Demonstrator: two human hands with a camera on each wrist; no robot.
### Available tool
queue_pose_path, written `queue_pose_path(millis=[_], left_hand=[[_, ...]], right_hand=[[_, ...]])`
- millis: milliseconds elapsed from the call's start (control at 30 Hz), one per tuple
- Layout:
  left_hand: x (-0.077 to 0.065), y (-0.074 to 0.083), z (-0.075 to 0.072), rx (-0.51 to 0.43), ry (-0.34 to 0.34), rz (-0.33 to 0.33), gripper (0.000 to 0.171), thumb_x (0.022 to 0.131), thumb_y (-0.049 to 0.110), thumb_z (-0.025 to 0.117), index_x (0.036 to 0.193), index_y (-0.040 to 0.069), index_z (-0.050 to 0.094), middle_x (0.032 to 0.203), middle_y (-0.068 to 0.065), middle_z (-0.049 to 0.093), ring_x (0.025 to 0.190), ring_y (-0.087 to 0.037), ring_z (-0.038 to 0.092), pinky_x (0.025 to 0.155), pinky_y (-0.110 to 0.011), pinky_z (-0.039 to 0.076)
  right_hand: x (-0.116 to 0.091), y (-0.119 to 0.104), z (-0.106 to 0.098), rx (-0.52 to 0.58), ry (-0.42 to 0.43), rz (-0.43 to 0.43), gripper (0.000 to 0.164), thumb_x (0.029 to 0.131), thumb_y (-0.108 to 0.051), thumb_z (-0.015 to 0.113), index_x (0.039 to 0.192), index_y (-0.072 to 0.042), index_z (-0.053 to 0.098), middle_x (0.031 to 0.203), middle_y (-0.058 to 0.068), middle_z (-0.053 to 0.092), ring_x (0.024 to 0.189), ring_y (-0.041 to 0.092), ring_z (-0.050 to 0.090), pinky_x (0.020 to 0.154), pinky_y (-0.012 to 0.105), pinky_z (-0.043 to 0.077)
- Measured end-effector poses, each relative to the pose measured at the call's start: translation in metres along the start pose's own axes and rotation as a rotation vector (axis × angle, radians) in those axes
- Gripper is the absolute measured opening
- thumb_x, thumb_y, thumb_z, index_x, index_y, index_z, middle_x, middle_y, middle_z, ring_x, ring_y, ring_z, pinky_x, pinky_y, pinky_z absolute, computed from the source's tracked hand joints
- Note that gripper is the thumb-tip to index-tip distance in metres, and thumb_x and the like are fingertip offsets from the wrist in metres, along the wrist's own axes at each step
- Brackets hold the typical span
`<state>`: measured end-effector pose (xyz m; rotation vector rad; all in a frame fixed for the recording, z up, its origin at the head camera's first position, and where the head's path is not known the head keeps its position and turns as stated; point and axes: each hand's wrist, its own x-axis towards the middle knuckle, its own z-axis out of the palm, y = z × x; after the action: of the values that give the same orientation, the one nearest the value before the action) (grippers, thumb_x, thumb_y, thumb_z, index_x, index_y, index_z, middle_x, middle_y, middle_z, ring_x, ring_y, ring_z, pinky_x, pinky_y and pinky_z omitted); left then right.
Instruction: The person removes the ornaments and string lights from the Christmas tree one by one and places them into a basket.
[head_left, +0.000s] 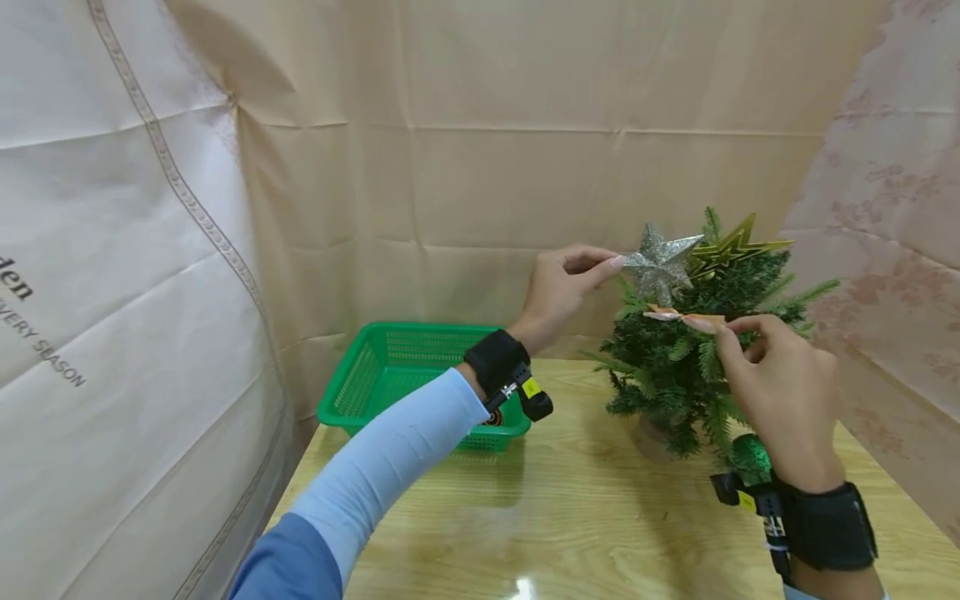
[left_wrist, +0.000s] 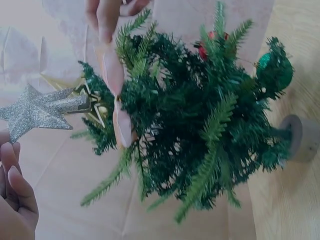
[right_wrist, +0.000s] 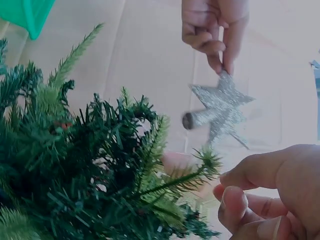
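Note:
My left hand (head_left: pixel 558 287) pinches one point of a silver glitter star (head_left: pixel 662 265) between thumb and fingers. The star hangs in front of the top of a small artificial Christmas tree (head_left: pixel 678 375). In the right wrist view a hollow stub juts from the star's back. At the tree's upper front, my right hand (head_left: pixel 791 396) pinches one end of a pale peach ribbon bow (left_wrist: pixel 115 80), whose knot lies against the branches. Behind the silver star, a gold star (head_left: pixel 735 250) sits at the treetop.
A green bauble (head_left: pixel 750 457) hangs low on the tree beside my right wrist, and a red ornament (left_wrist: pixel 203 51) shows among the branches. Left of the tree, a green plastic basket (head_left: pixel 348 383) stands on the wooden table (head_left: pixel 570 508), partly behind my left forearm. Cloth drapes surround the table.

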<state>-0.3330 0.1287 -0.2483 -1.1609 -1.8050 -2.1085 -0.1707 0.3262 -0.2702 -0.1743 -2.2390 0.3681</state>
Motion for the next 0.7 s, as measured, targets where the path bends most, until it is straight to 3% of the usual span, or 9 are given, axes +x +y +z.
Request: queue_pose_path(millis=[200, 300, 433, 533, 700], left_hand=[[-0.004, -0.005, -0.01, 0.023, 0.018, -0.02, 0.019, 0.097, 0.015, 0.074, 0.112, 0.003, 0.078, 0.103, -0.005, 0.075, 0.096, -0.02, 0.069, 0.085, -0.032, 0.056], [-0.006, -0.006, -0.014, 0.035, 0.016, -0.03, 0.019, 0.097, 0.016, 0.075, 0.111, 0.004, 0.078, 0.103, -0.004, 0.076, 0.095, -0.016, 0.069, 0.084, -0.03, 0.056], [-0.008, -0.009, -0.019, 0.027, 0.001, -0.048, 0.02, 0.097, 0.018, 0.075, 0.111, 0.004, 0.078, 0.104, -0.004, 0.076, 0.098, -0.023, 0.069, 0.084, -0.03, 0.056], [-0.011, -0.011, -0.023, 0.024, -0.008, -0.053, 0.02, 0.097, 0.019, 0.075, 0.111, 0.004, 0.078, 0.103, -0.005, 0.077, 0.1, -0.028, 0.069, 0.084, -0.032, 0.057], [-0.016, -0.014, -0.03, 0.032, -0.024, -0.052, 0.02, 0.098, 0.018, 0.074, 0.111, 0.004, 0.078, 0.103, -0.007, 0.076, 0.097, -0.022, 0.069, 0.087, -0.036, 0.056]], right_hand=[[-0.007, -0.007, -0.007, -0.032, 0.052, -0.009, 0.031, 0.107, -0.029, 0.058, 0.115, -0.001, 0.067, 0.068, 0.012, 0.057, 0.045, 0.021, 0.029, 0.044, 0.039, 0.02], [-0.012, -0.012, -0.006, -0.02, 0.088, -0.088, 0.027, 0.106, -0.025, 0.06, 0.114, 0.0, 0.068, 0.069, 0.01, 0.058, 0.046, 0.013, 0.025, 0.045, 0.037, 0.018], [-0.021, -0.023, 0.004, 0.069, 0.093, -0.252, 0.017, 0.101, -0.015, 0.068, 0.112, -0.002, 0.07, 0.069, 0.003, 0.059, 0.05, 0.001, 0.026, 0.049, 0.031, 0.021], [-0.028, -0.035, 0.019, 0.149, -0.006, -0.355, 0.012, 0.096, -0.012, 0.075, 0.108, -0.009, 0.073, 0.068, -0.005, 0.058, 0.051, -0.001, 0.033, 0.05, 0.025, 0.026], [-0.046, -0.052, 0.064, 0.214, -0.276, -0.443, 0.012, 0.092, -0.017, 0.081, 0.103, -0.019, 0.076, 0.075, -0.009, 0.066, 0.055, -0.001, 0.047, 0.051, 0.024, 0.039]])
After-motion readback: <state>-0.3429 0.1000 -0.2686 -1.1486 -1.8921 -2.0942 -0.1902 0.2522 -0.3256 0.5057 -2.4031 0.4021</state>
